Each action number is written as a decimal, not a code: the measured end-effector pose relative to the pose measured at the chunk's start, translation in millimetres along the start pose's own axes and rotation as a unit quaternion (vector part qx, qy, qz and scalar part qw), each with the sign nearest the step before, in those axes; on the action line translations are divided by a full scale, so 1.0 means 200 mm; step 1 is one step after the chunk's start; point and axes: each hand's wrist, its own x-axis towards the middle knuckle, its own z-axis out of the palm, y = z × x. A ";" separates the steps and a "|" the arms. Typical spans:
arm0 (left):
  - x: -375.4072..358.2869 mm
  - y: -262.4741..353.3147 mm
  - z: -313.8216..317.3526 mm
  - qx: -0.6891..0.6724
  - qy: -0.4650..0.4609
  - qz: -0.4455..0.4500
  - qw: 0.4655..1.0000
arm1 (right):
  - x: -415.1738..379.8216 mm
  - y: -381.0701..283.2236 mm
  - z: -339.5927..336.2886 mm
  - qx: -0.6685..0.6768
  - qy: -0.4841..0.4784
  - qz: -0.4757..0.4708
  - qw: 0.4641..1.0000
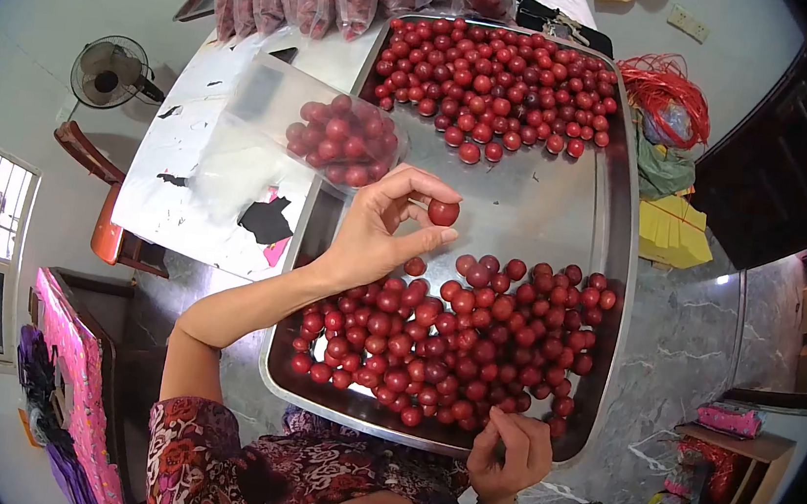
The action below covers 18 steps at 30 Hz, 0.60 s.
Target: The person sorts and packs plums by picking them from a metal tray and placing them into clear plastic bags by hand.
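Left hand raised over tray, fingertips pinching one fruit up for a look, near open bag of fruit. Right hand at near rim, fingers curled among pile; grip there not clear.

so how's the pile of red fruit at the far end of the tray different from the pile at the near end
The far pile fills the metal tray edge to edge at its far end; the near pile sits at the end next to the person.
No hand is on the far pile; the right hand rests at the near pile's edge, and the left hand holds one fruit above it.
Both are small, round, glossy red fruit.
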 end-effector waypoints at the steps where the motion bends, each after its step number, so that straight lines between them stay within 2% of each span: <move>1: 0.00 0.00 0.00 0.038 0.005 0.016 0.999 | 0.00 0.00 0.00 -0.002 -0.003 0.001 1.000; 5: -0.01 0.00 0.00 0.099 0.024 0.041 0.994 | 0.01 -0.01 0.00 0.004 -0.001 0.002 1.000; 7: -0.01 0.01 0.00 0.177 0.030 0.058 0.982 | 0.01 -0.01 0.00 0.004 0.002 0.001 1.000; 10: -0.01 0.00 0.02 0.109 0.052 0.049 0.991 | 0.00 -0.01 0.00 0.003 0.001 0.003 1.000; 18: -0.01 0.02 0.03 0.147 0.051 0.072 0.985 | 0.00 -0.01 0.00 -0.007 0.001 0.003 1.000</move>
